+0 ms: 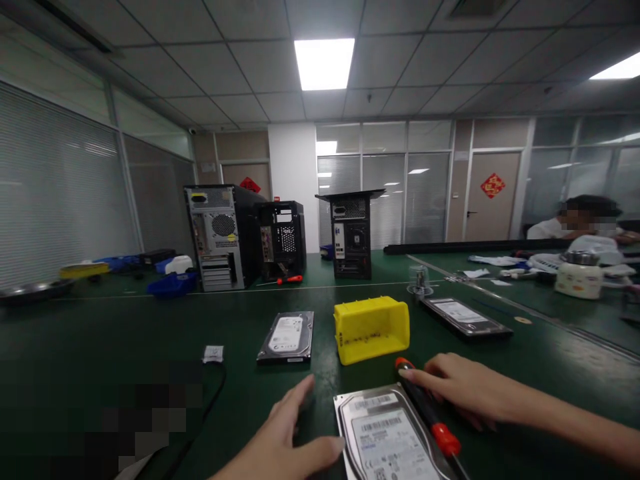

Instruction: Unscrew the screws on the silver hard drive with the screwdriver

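A silver hard drive (385, 433) with a white label lies on the green table in front of me, its near edge cut off by the frame. My left hand (285, 433) is at its left side, fingers spread, with the thumb tip at the drive's edge. Along the drive's right side runs a black and red screwdriver (425, 403), its shaft pointing towards me. My right hand (463, 387) grips its handle near the far end, thumb on the orange cap. Some fingers of that hand are hidden beneath it.
Beyond the hands are a yellow bin (373, 330) on its side, a second hard drive (287, 337) and a third drive (465, 317). Computer cases (217, 240) stand farther back. A cable (215, 380) lies at left. A person (575, 217) sits at far right.
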`<action>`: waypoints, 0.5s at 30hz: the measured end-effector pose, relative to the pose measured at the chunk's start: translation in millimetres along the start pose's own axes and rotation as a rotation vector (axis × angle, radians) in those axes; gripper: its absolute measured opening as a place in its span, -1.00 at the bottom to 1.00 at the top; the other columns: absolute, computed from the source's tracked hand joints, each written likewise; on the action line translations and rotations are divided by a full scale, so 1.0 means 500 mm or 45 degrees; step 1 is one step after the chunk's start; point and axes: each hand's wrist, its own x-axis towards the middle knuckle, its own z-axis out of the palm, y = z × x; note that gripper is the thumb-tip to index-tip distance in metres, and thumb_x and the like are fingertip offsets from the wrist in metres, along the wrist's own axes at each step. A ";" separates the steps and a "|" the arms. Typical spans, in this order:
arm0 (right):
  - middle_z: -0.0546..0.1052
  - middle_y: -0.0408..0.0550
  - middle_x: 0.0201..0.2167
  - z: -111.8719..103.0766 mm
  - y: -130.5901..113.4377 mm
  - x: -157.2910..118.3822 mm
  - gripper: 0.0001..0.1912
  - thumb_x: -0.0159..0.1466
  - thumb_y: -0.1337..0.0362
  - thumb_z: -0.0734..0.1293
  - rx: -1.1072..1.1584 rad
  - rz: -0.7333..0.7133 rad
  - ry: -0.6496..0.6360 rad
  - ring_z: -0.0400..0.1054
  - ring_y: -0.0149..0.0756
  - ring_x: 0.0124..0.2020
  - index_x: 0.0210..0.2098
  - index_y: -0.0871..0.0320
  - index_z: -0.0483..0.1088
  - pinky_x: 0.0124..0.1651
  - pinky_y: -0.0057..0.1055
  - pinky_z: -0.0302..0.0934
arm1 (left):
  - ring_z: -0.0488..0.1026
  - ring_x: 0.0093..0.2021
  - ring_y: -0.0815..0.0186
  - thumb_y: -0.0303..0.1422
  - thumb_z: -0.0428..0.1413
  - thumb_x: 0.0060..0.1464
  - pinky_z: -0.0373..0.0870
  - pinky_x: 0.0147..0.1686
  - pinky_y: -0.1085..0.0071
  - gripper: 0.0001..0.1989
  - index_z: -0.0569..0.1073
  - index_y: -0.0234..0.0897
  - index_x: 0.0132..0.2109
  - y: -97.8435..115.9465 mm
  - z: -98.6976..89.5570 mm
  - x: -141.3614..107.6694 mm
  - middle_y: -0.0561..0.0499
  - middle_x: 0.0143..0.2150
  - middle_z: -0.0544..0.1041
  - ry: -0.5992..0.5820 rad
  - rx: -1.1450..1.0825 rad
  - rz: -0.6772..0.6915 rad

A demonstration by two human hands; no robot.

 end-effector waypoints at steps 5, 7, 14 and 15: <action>0.42 -0.02 -0.53 -0.005 -0.028 0.016 -0.37 0.20 -0.18 0.07 -0.041 -0.020 0.007 0.12 -0.63 -0.76 -0.19 0.33 0.27 -0.70 -0.66 0.02 | 0.10 0.27 -0.08 -0.04 0.21 -0.19 -0.01 0.25 0.08 0.03 0.00 -0.42 0.34 0.011 0.020 0.044 -0.26 0.28 0.22 -0.069 0.078 0.090; 0.42 -0.03 -0.54 -0.004 -0.030 0.023 -0.42 0.22 -0.11 0.09 -0.029 -0.015 -0.061 0.15 -0.60 -0.76 -0.16 0.34 0.26 -0.69 -0.65 0.06 | 0.17 0.22 -0.12 -0.06 0.23 -0.18 0.02 0.22 0.02 -0.08 0.13 -0.29 0.30 -0.001 0.026 0.053 -0.20 0.20 0.33 -0.039 0.127 0.097; 0.43 -0.02 -0.54 -0.061 -0.038 0.013 -0.47 0.25 -0.01 0.09 0.082 -0.120 -0.191 0.24 -0.57 -0.66 -0.11 0.40 0.25 -0.61 -0.65 0.16 | 0.28 0.11 -0.11 -0.01 0.29 -0.26 0.19 0.10 0.02 -0.29 0.40 -0.12 0.07 -0.004 0.017 0.062 -0.07 0.05 0.45 -0.063 0.111 0.109; 0.44 -0.02 -0.51 -0.085 -0.047 -0.001 -0.46 0.25 -0.01 0.10 0.088 -0.157 -0.150 0.26 -0.57 -0.63 -0.04 0.38 0.22 -0.58 -0.66 0.17 | 0.28 0.11 -0.11 -0.02 0.30 -0.28 0.20 0.08 0.02 -0.30 0.42 -0.13 0.06 -0.003 0.014 0.063 -0.07 0.03 0.45 -0.066 0.100 0.100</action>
